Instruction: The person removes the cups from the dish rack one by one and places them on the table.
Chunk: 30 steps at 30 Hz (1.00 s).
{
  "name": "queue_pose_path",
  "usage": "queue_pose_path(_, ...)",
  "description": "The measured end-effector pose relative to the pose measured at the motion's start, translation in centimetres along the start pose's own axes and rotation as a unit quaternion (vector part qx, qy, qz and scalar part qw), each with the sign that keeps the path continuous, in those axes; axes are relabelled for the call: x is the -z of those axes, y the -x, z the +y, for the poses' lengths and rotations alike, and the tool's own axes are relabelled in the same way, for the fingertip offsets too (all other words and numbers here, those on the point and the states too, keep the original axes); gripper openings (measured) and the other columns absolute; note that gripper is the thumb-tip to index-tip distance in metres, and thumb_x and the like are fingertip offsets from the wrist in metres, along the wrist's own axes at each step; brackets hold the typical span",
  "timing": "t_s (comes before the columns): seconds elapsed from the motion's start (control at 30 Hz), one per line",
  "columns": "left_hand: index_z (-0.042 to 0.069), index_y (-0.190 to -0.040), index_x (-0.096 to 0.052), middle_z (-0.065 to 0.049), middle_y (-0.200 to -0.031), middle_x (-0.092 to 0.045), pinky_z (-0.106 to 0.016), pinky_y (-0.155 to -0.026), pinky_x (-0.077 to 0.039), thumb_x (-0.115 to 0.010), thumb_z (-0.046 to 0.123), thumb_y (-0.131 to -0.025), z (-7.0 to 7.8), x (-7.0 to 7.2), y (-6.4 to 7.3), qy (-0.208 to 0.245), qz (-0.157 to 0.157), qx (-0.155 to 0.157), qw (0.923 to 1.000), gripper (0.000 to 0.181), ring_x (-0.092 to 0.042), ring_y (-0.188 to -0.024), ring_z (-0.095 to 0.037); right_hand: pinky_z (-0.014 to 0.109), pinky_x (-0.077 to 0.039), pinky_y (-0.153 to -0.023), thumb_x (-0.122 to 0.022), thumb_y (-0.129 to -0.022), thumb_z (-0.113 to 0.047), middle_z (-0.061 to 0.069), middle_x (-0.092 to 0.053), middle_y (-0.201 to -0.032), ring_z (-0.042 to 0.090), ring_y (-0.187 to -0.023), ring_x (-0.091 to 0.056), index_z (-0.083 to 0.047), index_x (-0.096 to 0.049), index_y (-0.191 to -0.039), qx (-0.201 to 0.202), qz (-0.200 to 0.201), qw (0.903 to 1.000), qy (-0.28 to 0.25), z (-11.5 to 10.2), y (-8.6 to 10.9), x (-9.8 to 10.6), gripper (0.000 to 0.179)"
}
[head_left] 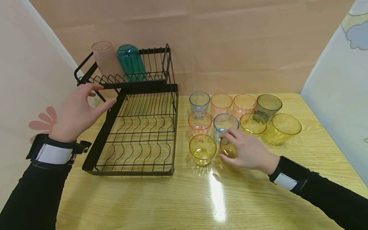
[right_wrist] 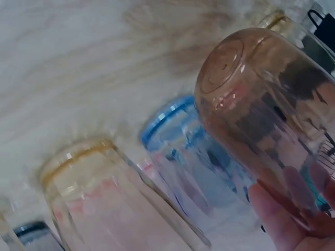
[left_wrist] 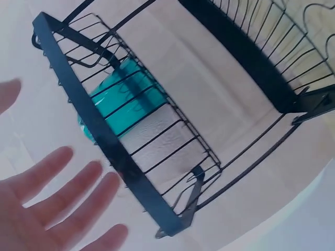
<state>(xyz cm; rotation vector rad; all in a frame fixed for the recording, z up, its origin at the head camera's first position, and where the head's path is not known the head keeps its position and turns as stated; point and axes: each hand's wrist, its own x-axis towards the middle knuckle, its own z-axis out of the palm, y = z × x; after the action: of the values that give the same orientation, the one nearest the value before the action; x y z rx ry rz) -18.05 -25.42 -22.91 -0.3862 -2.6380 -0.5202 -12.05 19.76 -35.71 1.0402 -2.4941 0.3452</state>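
My right hand (head_left: 250, 150) grips a brown transparent glass (head_left: 228, 150), fingers and thumb round its side. In the right wrist view this brown glass (right_wrist: 256, 99) is tilted, its rounded base facing the camera. Beside it stand a blue-rimmed glass (head_left: 218, 130) and a yellow glass (head_left: 202, 154). My left hand (head_left: 74, 111) holds nothing, thumb and fingers spread apart by the front left of the black rack's upper tier (head_left: 138, 85). On that tier a pink frosted glass (head_left: 107, 59) and a teal glass (head_left: 130, 62) stand upside down.
Several more transparent glasses stand upright in rows, including a red-rimmed glass (head_left: 200, 124), a grey glass (head_left: 268, 107) and a yellow glass (head_left: 283, 129). The rack's lower tier (head_left: 132, 174) rests on the wooden table (head_left: 138, 204). A pinkish-brown backdrop (head_left: 244, 48) rises behind.
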Motion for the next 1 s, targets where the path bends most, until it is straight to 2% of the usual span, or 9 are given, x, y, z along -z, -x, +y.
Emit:
queue_pose_path(0.17,0.008,-0.125,-0.05,-0.014,-0.119,-0.051,-0.048,-0.086,-0.036,-0.061,0.043,-0.083,0.5,0.7,-1.9,0.027,0.054,-0.012,0.9981,0.056,-0.044,-0.108,-0.03,0.019,-0.031,-0.044,-0.063,-0.075,-0.046,-0.003,-0.038,-0.089,0.006,-0.061,-0.034,-0.011,-0.053,-0.11,-0.011,-0.021,0.9997,-0.007,0.1,0.3,-0.7,0.05)
queue_pose_path(0.33,0.01,-0.129,-0.047,-0.012,-0.127,-0.045,-0.042,-0.096,-0.03,-0.057,0.043,-0.085,1.0,1.2,-4.3,0.055,0.062,0.003,0.9965,0.056,-0.039,-0.115,-0.026,0.021,-0.034,-0.046,-0.062,-0.076,-0.047,0.0,-0.043,-0.094,0.007,-0.063,-0.038,-0.012,-0.051,-0.113,-0.026,-0.028,0.9991,-0.014,0.2,0.4,-0.9,0.052)
queue_pose_path(0.57,0.012,-0.135,-0.037,-0.005,-0.138,-0.036,-0.039,-0.099,-0.025,-0.053,0.044,-0.087,2.7,2.4,-7.7,0.097,0.006,0.033,0.9948,0.06,-0.033,-0.123,-0.023,0.021,-0.034,-0.047,-0.061,-0.079,-0.05,0.001,-0.047,-0.103,0.008,-0.069,-0.043,-0.012,-0.051,-0.123,-0.048,-0.044,0.9975,-0.029,0.1,0.3,-0.9,0.059)
queue_pose_path(0.7,0.014,-0.137,-0.033,-0.006,-0.14,-0.034,-0.038,-0.099,-0.026,-0.052,0.045,-0.087,3.6,3.0,-9.6,0.102,-0.021,0.042,0.9936,0.062,-0.031,-0.125,-0.023,0.021,-0.032,-0.045,-0.058,-0.08,-0.053,0.003,-0.048,-0.112,0.009,-0.073,-0.047,-0.013,-0.05,-0.127,-0.052,-0.047,0.9971,-0.029,0.1,0.3,-0.8,0.063)
queue_pose_path(0.8,0.016,-0.14,-0.028,-0.007,-0.143,-0.028,-0.039,-0.101,-0.025,-0.05,0.049,-0.087,4.2,3.4,-10.9,0.096,-0.049,0.065,0.9921,0.066,-0.026,-0.129,-0.023,0.021,-0.033,-0.046,-0.058,-0.08,-0.055,0.004,-0.048,-0.114,0.011,-0.078,-0.047,-0.014,-0.047,-0.131,-0.044,-0.046,0.9976,-0.025,0.1,0.3,-0.5,0.067)
queue_pose_path(0.9,0.019,-0.143,-0.022,-0.006,-0.147,-0.022,-0.042,-0.102,-0.023,-0.05,0.053,-0.086,4.5,3.8,-12.1,0.081,-0.082,0.087,0.9895,0.071,-0.021,-0.131,-0.023,0.024,-0.038,-0.051,-0.058,-0.08,-0.056,0.004,-0.047,-0.117,0.015,-0.085,-0.049,-0.015,-0.045,-0.132,-0.035,-0.026,0.9988,-0.024,0.4,0.4,0.0,0.068)
queue_pose_path(1.0,0.02,-0.144,-0.017,-0.008,-0.148,-0.018,-0.045,-0.101,-0.024,-0.049,0.056,-0.085,4.8,3.7,-13.2,0.063,-0.108,0.094,0.9878,0.076,-0.02,-0.132,-0.025,0.024,-0.037,-0.048,-0.057,-0.08,-0.056,0.005,-0.048,-0.118,0.019,-0.089,-0.051,-0.015,-0.047,-0.129,-0.029,0.019,0.9992,-0.02,1.0,0.4,0.7,0.065)
